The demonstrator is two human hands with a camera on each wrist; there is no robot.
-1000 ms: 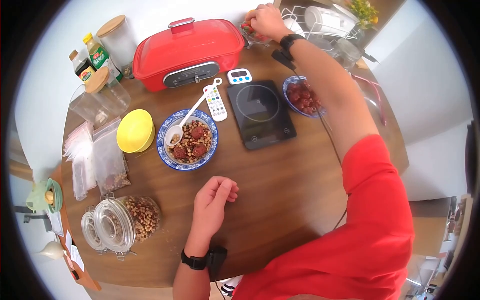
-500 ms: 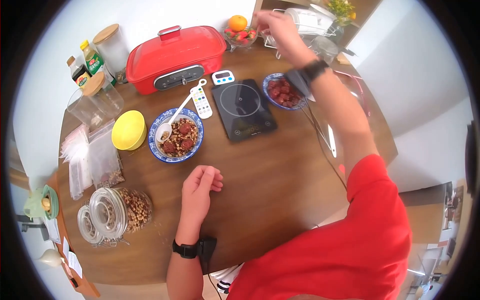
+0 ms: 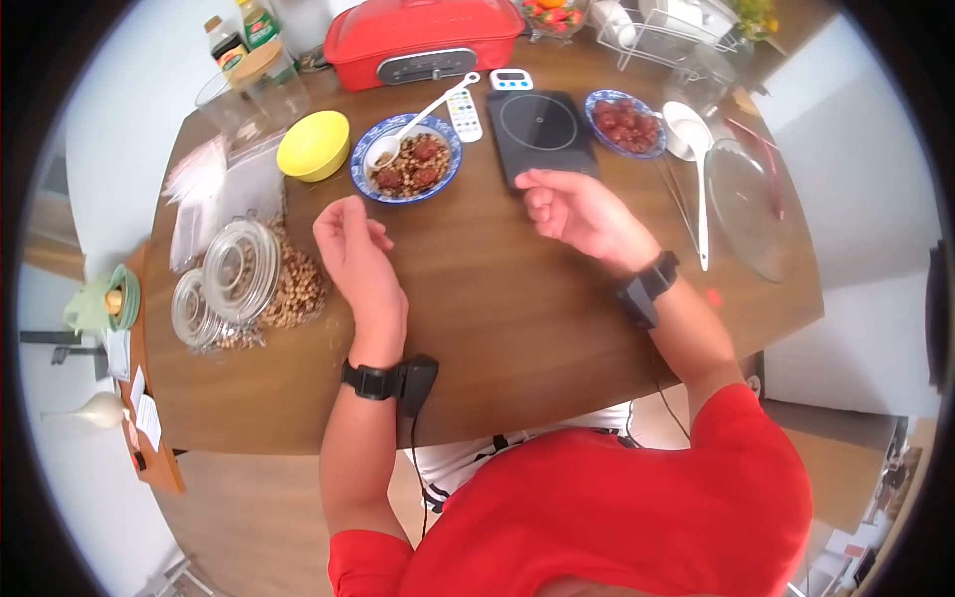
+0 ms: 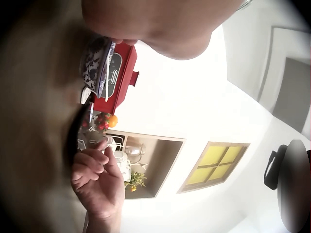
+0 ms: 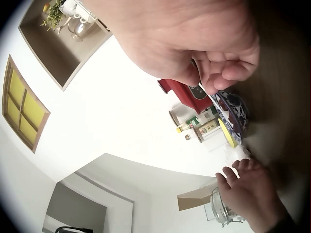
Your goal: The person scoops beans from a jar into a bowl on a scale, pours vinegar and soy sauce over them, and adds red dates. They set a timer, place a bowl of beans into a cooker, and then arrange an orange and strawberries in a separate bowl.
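My left hand [image 3: 358, 259] is held above the near part of the wooden table, fingers loosely bent and holding nothing. To its right, my right hand [image 3: 582, 214] hovers by the near edge of a black kitchen scale [image 3: 540, 149], its fingers loosely curled and empty. Beyond the left hand sits a blue-and-white bowl [image 3: 410, 198] of mixed beans and red dates, with a white slotted spoon [image 3: 438, 99] in it. A smaller patterned bowl [image 3: 595, 117] of dates stands right of the scale. In the right wrist view, both hands appear with nothing gripped.
Left are a yellow bowl [image 3: 313, 147], zip bags [image 3: 204, 214] and an open glass jar [image 3: 242, 269] of beans. A red electric cooker [image 3: 423, 40], timer [image 3: 511, 80] and fruit bowl [image 3: 552, 20] line the back. A white ladle [image 3: 703, 199] and glass lid [image 3: 746, 219] lie right.
My right hand has left the orange on top of the fruit bowl and come back toward me, beside the scale. The head view has tilted downward; the left hand stays loosely bent near the front.
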